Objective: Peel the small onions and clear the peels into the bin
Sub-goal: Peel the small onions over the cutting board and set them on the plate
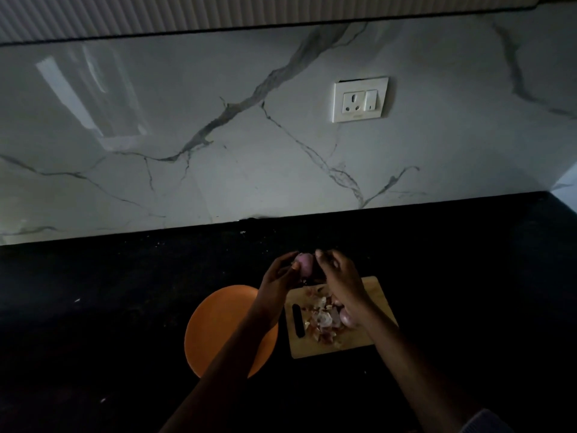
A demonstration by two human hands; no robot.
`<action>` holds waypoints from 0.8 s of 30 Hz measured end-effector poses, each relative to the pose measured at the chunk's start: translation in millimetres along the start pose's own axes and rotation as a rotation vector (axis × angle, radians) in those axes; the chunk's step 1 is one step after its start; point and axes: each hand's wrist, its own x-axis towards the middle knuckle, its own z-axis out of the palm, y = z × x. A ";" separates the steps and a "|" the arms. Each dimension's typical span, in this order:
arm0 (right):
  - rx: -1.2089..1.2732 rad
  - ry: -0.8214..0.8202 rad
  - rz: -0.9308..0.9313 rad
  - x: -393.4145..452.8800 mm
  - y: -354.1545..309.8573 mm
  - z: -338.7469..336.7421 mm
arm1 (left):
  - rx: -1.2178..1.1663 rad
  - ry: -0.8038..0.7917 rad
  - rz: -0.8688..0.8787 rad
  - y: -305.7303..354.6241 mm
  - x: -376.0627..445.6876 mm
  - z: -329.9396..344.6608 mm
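Note:
My left hand holds a small purple onion up above the dark counter, fingers curled round it. My right hand is right beside the onion, its fingers curled and its fingertips at the onion's top. The dim light hides whether it pinches a peel or holds a tool. Below the hands lies a wooden cutting board with a pile of onion peels. Another pale onion sits on the board, partly under my right wrist.
An orange plate lies on the black counter left of the board, partly under my left forearm. A marble backsplash with a wall socket rises behind. No bin is in view.

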 end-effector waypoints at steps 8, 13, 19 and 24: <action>-0.132 -0.105 0.081 -6.2 -8.0 3.7 | 0.040 -0.022 -0.007 0.2 0.0 7.1; -0.210 -0.134 0.079 0.8 -4.9 0.9 | 0.032 0.012 -0.037 -0.7 -2.5 4.3; -0.224 -0.133 0.014 3.1 9.9 -14.4 | 0.027 0.025 -0.033 0.9 -1.2 -3.2; -0.047 -0.187 -0.028 2.5 5.8 -21.5 | 0.074 0.013 0.004 1.8 -6.0 -3.5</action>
